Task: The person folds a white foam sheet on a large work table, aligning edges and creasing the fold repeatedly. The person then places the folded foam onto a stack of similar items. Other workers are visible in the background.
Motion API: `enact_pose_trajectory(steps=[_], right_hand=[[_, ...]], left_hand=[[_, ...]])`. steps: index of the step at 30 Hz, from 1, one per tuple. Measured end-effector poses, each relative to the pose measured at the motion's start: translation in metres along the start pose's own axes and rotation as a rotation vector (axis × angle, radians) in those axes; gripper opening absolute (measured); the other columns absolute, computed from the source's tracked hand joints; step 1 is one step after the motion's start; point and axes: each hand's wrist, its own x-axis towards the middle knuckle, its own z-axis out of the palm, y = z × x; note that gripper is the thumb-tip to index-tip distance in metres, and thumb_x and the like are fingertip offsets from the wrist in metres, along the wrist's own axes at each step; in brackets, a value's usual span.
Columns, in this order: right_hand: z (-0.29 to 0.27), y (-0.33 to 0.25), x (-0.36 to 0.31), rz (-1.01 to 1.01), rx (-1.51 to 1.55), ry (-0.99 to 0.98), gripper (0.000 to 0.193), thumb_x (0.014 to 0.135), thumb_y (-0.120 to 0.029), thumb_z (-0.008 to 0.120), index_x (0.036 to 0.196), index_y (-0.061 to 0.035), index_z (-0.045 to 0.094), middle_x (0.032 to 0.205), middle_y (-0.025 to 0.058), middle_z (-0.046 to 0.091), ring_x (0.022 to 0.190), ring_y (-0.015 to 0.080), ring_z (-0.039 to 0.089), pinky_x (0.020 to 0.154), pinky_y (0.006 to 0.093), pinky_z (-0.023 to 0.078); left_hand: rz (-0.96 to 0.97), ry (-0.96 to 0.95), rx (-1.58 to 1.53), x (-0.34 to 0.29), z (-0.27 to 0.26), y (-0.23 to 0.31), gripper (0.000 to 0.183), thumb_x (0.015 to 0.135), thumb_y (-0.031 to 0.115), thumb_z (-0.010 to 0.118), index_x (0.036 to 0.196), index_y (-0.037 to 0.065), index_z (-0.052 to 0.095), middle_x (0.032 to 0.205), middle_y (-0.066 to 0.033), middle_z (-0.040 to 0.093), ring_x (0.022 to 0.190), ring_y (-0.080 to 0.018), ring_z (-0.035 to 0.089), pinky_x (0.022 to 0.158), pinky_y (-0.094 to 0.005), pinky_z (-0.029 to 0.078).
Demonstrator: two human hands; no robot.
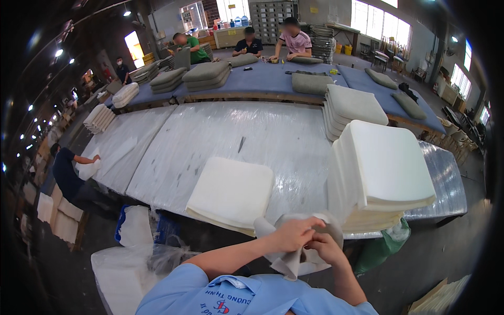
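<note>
Close to my body, both hands work a loose, pale grey fabric cover [289, 264], its cloth bunched and folded. My left hand [295, 234] lies over its upper side, fingers bent around the cloth. Just right of it, my right hand [325, 248] is closed on the cover's edge, the two hands nearly touching. What lies inside the cover is mostly hidden. Past my left forearm, white foam pads [231, 189] lie in a low pile at the table's near edge. A tall stack of white foam pads [391, 163] stands to the right of my hands.
A plastic-wrapped table [236, 131] spans the front. Grey cushions [357, 102] are stacked behind the foam. Several people sit or stand around a blue-topped table [262, 79]; another person [73, 173] bends at the left. A blue crate [168, 229] and green sack [386, 247] sit below.
</note>
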Motion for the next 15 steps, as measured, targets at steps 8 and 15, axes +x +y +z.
enact_pose_trajectory(steps=[8,15], right_hand=[[-0.026,-0.022,0.025,-0.105,0.763,0.269,0.033,0.097,-0.022,0.069,0.124,-0.0037,0.070,0.118,0.0154,0.073,0.111,0.0185,0.068,0.094,0.0375,0.054],[0.022,-0.007,0.076,-0.136,0.036,0.156,0.038,0.098,-0.021,0.068,0.131,-0.0018,0.066,0.120,0.0132,0.071,0.111,0.0255,0.068,0.097,0.0414,0.055]], left_hand=[[0.025,0.006,0.233,-0.010,-0.007,0.032,0.043,0.099,0.010,0.055,0.142,0.015,0.057,0.078,-0.0155,0.067,0.072,-0.0349,0.067,0.071,-0.0438,0.052],[0.345,-0.172,-0.072,-0.011,0.052,0.070,0.038,0.103,0.011,0.056,0.140,0.014,0.059,0.087,-0.0166,0.068,0.075,-0.0322,0.068,0.072,-0.0408,0.053]])
